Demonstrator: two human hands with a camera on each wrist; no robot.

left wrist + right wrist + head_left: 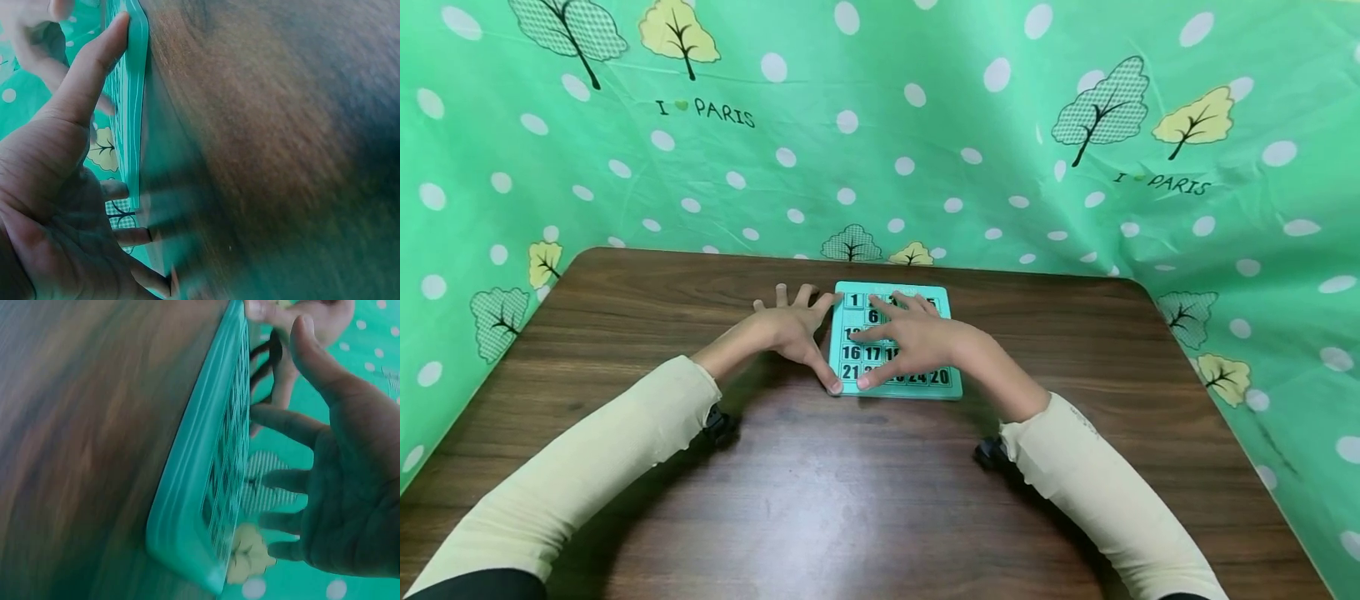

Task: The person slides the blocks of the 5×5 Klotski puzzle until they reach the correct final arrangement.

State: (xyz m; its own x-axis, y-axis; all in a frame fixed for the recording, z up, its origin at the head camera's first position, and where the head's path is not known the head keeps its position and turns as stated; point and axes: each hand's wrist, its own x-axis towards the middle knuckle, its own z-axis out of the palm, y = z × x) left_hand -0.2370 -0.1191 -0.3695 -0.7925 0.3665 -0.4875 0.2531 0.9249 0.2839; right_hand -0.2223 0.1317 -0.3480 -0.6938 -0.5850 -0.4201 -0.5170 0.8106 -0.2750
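Observation:
A turquoise number slide puzzle [891, 288], with rows of black-numbered tiles, lies flat on the table. At its left side is my left hand [793, 328], fingers spread, with the thumb at the near corner and the index fingertip by the far corner. My right hand [921, 337] reaches over the puzzle from the right and hides many of the tiles. Its index fingertip is over a tile near the left column, and the thumb extends over the bottom row. In the right wrist view the puzzle's raised frame [181, 506] appears side-on, beside the spread right fingers.
The puzzle lies toward the back of a dark wood-grain table [805, 500]. A green cloth [925, 133] with white dots and printed trees hangs behind the table and along its sides. Pale sleeves [602, 442] cover both forearms, with a dark device at each wrist.

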